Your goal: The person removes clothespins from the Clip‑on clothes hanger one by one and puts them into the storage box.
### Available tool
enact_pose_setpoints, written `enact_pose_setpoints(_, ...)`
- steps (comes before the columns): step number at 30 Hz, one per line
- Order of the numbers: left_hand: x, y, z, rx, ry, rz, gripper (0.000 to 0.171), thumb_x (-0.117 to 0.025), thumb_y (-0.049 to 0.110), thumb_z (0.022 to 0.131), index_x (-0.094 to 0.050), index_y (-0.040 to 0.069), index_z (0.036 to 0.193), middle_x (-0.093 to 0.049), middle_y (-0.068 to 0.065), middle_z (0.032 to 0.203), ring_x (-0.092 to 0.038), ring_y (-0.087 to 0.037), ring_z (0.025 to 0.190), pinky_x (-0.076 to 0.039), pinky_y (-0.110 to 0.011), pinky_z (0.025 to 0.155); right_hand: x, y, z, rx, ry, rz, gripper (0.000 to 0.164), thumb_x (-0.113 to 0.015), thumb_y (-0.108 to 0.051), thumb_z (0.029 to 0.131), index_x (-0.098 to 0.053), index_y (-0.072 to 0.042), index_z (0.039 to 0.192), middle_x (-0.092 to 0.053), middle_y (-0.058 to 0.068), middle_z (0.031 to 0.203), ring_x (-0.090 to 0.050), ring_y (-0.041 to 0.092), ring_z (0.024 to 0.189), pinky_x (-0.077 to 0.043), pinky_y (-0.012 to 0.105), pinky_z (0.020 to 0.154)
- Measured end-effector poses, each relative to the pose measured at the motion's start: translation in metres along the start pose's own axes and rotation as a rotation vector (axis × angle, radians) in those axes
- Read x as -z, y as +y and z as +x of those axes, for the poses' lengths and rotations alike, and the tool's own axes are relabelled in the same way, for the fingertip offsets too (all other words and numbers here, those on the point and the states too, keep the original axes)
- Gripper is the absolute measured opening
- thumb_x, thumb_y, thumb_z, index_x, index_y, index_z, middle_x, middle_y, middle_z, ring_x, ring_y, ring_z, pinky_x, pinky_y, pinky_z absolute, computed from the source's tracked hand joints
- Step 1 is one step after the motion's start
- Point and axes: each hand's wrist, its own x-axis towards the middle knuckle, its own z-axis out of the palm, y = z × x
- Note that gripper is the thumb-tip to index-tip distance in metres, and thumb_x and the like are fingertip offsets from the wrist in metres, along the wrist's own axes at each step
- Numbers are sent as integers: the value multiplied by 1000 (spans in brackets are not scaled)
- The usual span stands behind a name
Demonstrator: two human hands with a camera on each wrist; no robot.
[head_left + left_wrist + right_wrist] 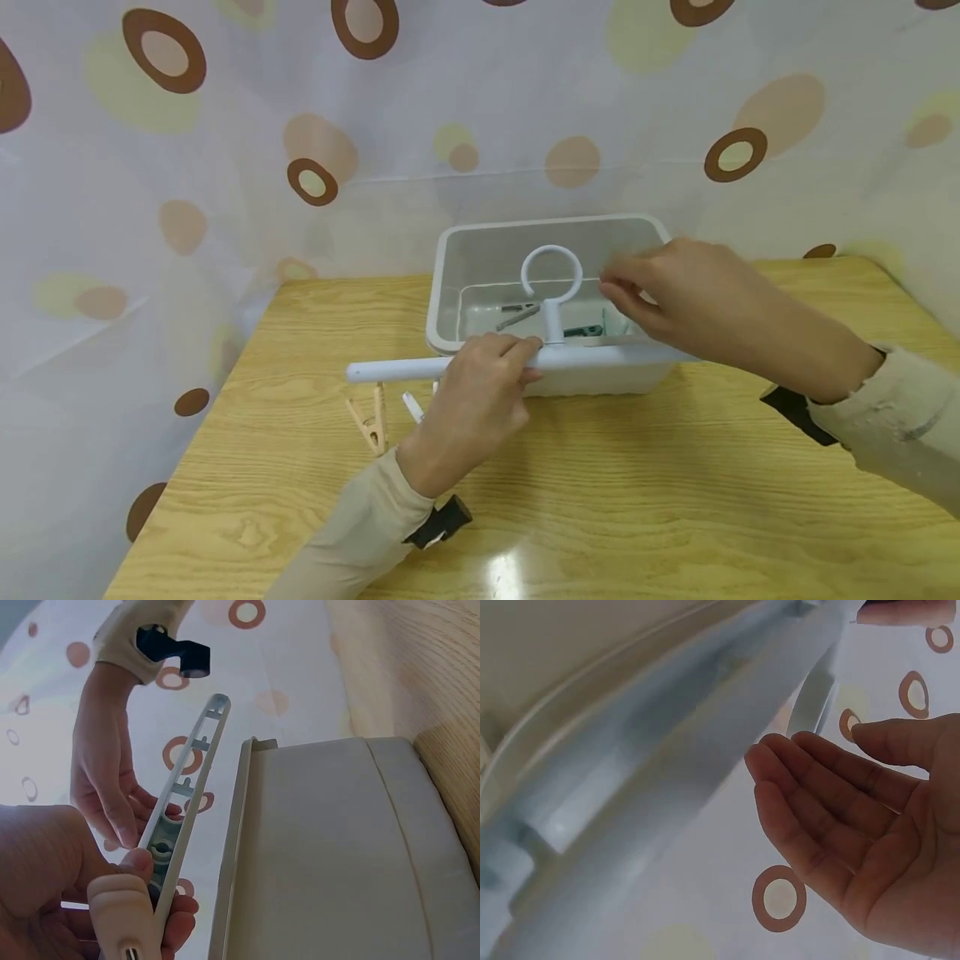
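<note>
A pale blue clip hanger (pixel 405 369) with a round hook (pixel 576 267) is held level in front of a white bin. My left hand (pixel 480 400) grips its bar just left of the hook's stem. From the bar's left part hang a beige clip (pixel 380 417) and a white clip (pixel 412 407), the latter partly behind the left hand. The left wrist view shows the hollow underside of the bar (pixel 196 765) and the beige clip close to the camera. To the right of the hook is my right hand (pixel 693 296), its fingers loosely bent with nothing in them (pixel 855 825).
The white bin (pixel 438 292) stands on the wooden table (pixel 637 500) towards the back, with several dark green and grey clips (pixel 583 331) inside. Behind the table hangs a spotted curtain (pixel 487 100). Both wrists wear black camera mounts (pixel 442 521).
</note>
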Motion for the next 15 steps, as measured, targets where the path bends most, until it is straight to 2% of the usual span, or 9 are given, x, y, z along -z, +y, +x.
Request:
enact_pose_setpoints(6,-1,2,3,-4,-7,7,23,-73,-1,80,-70,-4,102,-71,-10,89,-66,-23,80,-53,-33,74,-10,-5,-16,2,67,-17,8,-61,-8,92,-64,-9,84,-47,-6,63,-38,9,50,-36,28,48)
enact_pose_setpoints(10,-2,2,3,-4,-6,13,23,-73,-1,80,-69,-3,102,-70,-9,88,-65,-23,78,-53,-33,73,-19,-11,-26,-30,102,-38,5,-61,-9,92,-64,-6,93,-54,-1,70,-46,14,55,-41,32,47)
enact_pose_setpoints(14,-3,3,5,-4,-3,16,23,-73,0,80,-69,-2,103,-70,-8,89,-64,-23,78,-52,-33,73,-32,-19,-35,-39,147,-88,16,-62,-13,92,-65,-1,102,-68,11,90,-64,27,77,-54,45,58)
enact_pose_setpoints(15,-3,4,5,-4,-1,15,23,-73,0,80,-69,-2,103,-70,-8,89,-64,-23,78,-52,-33,74,-36,-21,-37,-30,161,-101,21,-58,-17,96,-65,1,103,-69,13,94,-65,31,82,-55,47,62)
